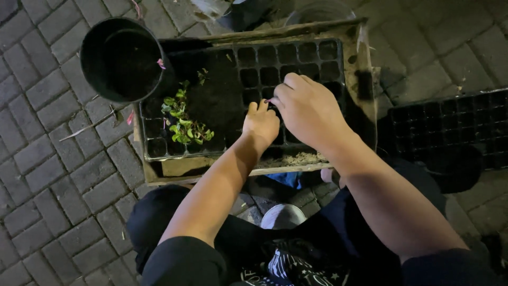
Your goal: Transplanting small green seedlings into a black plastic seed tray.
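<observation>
Black seedling tray (296, 58), many small square cells, resting on a worn wooden board (365, 63) over grey brick paving (47, 175). Left third of the tray heaped with dark soil (217, 100); small green seedlings (182, 124) standing in the cells along its left edge; right-hand cells mostly bare. Left hand (260, 124) down on the tray near its middle, at the soil's right edge, fingers drawn together with tips pressed into a cell; whether anything sits between them, impossible to tell. Right hand (307, 108) just right of it and touching, curled knuckles-up over the tray, fingertips bunched at the same spot, contents hidden. Round black pot (124, 61) beside the tray's top left corner, tipped on its side, mouth toward the camera. Second black cell tray (450, 124) well to the right, on the paving.
</observation>
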